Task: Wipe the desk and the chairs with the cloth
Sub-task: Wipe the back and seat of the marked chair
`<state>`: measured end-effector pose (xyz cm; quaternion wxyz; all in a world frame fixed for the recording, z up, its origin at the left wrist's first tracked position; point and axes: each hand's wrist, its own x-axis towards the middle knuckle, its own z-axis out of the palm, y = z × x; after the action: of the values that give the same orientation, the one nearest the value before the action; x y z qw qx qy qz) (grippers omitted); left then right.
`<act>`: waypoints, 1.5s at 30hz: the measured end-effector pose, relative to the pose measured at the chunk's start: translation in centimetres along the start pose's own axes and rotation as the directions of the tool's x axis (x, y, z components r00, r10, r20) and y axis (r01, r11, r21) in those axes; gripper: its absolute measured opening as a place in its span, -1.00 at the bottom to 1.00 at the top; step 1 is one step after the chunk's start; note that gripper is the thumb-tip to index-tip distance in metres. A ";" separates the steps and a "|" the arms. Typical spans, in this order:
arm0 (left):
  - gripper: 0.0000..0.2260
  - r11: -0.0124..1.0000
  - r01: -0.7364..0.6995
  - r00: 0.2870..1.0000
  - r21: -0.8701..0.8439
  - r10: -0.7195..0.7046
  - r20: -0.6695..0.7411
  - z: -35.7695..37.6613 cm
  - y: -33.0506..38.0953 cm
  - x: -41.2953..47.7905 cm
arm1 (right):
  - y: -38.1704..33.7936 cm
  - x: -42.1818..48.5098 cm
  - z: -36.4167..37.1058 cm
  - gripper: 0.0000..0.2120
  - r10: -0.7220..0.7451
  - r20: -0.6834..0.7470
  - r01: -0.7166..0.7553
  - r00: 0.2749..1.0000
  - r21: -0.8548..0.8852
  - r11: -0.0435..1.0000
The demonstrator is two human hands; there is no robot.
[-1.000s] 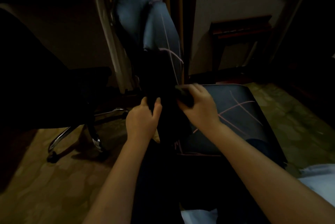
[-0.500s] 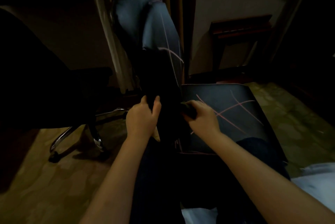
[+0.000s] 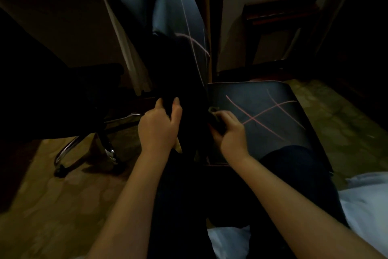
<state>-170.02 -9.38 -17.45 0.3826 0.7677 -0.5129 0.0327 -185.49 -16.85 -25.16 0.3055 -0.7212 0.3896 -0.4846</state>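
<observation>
Right hand [image 3: 230, 132] around dark bunched cloth [image 3: 214, 117], left hand [image 3: 158, 126] around black pink-lined chair [image 3: 175, 13]

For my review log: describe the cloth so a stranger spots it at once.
Find the black chair seat crossed by pink stitched lines. At its left edge the right hand grips a small dark crumpled cloth, the only bunched fabric there.

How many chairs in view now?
2. The pink-stitched chair is in the middle: the left hand grips its back, the right hand holds the cloth at its seat. The dark chair stands left on a chrome base. A wooden piece behind is too dim to tell.
</observation>
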 end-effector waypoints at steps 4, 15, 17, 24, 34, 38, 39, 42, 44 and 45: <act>-0.35 1.000 0.015 1.000 -0.016 -0.015 0.019 0.5 -0.4 -0.5 | -0.6 0.8 -1.9 -0.75 0.025 0.073 -0.023 0.997 -0.024 0.999; -0.51 0.986 0.132 0.954 0.100 -0.154 0.257 3.9 -3.6 -2.8 | -1.2 0.5 0.2 -0.50 -0.125 0.057 0.128 0.991 -0.061 0.990; -0.47 0.993 0.096 0.973 0.072 -0.108 0.203 4.0 -3.5 -3.0 | 1.3 -1.6 0.4 -0.52 -0.003 0.057 0.011 0.998 -0.133 0.991; -0.52 0.985 0.055 0.979 0.163 -0.086 0.187 4.2 -3.1 -3.4 | -1.1 -0.6 0.2 -0.67 -0.039 -0.109 0.031 0.993 -0.068 0.997; -0.50 0.989 0.010 0.989 0.149 -0.032 0.147 4.0 -2.7 -3.6 | 1.8 -4.0 1.7 -0.53 0.066 -0.063 -0.073 0.996 -0.116 0.991; -0.47 0.987 0.030 0.989 0.159 -0.052 0.135 4.2 -2.7 -3.7 | 0.5 -3.6 1.3 -0.52 0.089 -0.049 -0.094 0.995 -0.114 0.989; -0.48 0.984 0.027 0.989 0.177 -0.052 0.140 4.3 -2.8 -3.7 | -0.4 -2.8 1.1 -0.52 0.051 -0.050 -0.056 0.997 -0.110 0.992; -0.55 0.983 0.025 0.986 0.180 -0.053 0.155 4.2 -3.0 -3.6 | -3.7 0.2 0.9 -0.51 -0.116 -0.067 0.108 0.991 -0.117 0.987; -0.59 0.986 0.057 0.984 0.156 -0.081 0.156 4.0 -2.9 -3.4 | -5.2 1.4 1.1 -0.50 -0.164 -0.075 0.155 0.984 -0.115 0.981; -0.58 0.985 0.062 0.983 0.158 -0.088 0.163 4.0 -2.8 -3.4 | -5.4 1.4 1.3 -0.49 -0.164 -0.073 0.155 0.984 -0.114 0.981</act>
<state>-170.68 -8.76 -23.28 0.2788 0.8136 -0.5101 -0.0081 -182.57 -15.22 -20.57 0.2101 -0.7450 0.3685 -0.5149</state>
